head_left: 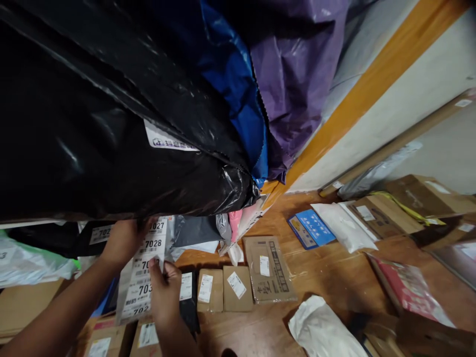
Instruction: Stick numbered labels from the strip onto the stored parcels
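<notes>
My right hand (166,285) grips a strip of white printed number labels (138,290), thumb lying on its front. Figures such as 7028 can be read on it. My left hand (124,240) is at the strip's upper part, just below a large black plastic parcel (111,168). Its fingers are in shadow and mostly hidden, so I cannot tell what they hold. Left of that hand, a black parcel (87,243) bears a similar number label (100,234). A pale plastic-wrapped parcel (37,260) lies farther left.
Blue (238,84) and purple (293,79) plastic parcels hang over a shelf's edge beside an orange-brown post (334,129). Several cardboard boxes (237,289) with shipping labels line the wooden floor (256,325). A white bag (322,327) and more boxes (424,193) lie to the right.
</notes>
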